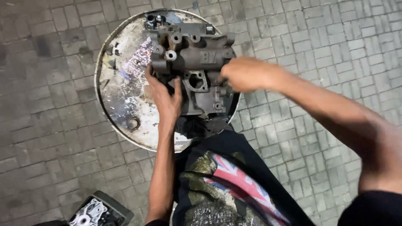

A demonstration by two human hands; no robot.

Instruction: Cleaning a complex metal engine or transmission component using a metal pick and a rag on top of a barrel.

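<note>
Grime still coats the grey cast engine part [194, 69] lying on the upturned drum top [121, 83]. The left hand [165, 98] presses open-fingered against its near left side; the right hand [245, 74], blurred, closes at its right edge, grip unclear.

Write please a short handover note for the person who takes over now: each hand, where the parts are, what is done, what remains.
Left hand: fingers spread flat on the grey engine casting, steadying its left side.
Right hand: on the casting's right edge, blurred; grip cannot be told.
Casting lies on the round metal drum top, on paving.
Done: casting set on the drum.
Left: cannot tell from this view.
</note>
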